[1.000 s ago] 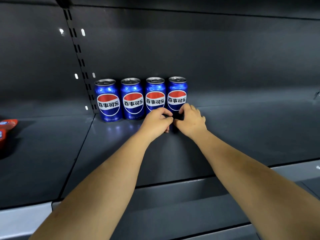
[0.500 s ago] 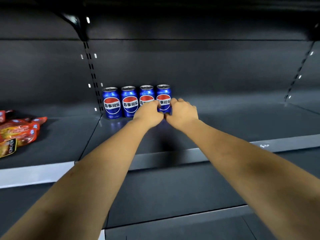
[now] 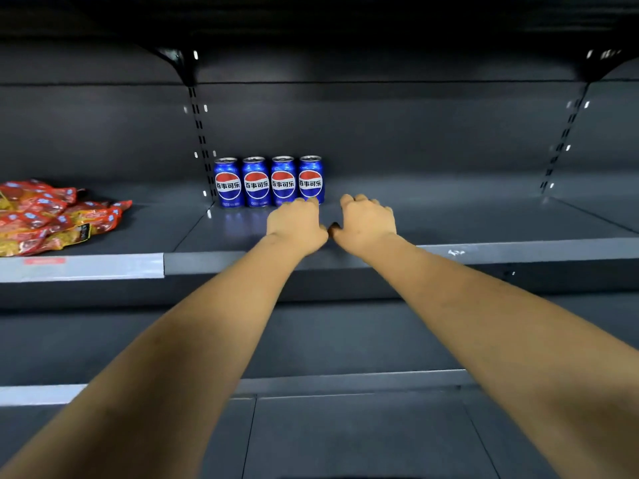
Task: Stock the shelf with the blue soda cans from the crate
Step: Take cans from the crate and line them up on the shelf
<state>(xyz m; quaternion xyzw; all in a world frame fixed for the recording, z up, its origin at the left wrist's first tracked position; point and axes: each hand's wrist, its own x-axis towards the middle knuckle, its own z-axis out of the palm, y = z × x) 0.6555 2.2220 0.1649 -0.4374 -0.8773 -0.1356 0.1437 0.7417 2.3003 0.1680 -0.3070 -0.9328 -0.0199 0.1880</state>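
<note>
Several blue soda cans [image 3: 269, 181] stand upright in a row at the back left of the dark shelf [image 3: 449, 219], labels facing me. My left hand [image 3: 297, 224] hovers just in front of the two right-hand cans, fingers loosely curled, holding nothing. My right hand [image 3: 366, 221] is beside it to the right of the last can [image 3: 311, 179], fingers also loosely curled and empty. Neither hand grips a can. The crate is out of view.
Red and yellow snack bags [image 3: 52, 219] lie on the neighbouring shelf section at left. Slotted uprights [image 3: 200, 140] stand behind the cans and at far right [image 3: 563, 140]. A lower shelf [image 3: 345, 340] runs beneath my forearms.
Both hands have drawn back from the right-hand can and moved apart. My view has pulled away from the shelf, so the cans look smaller and the snack bags show.
</note>
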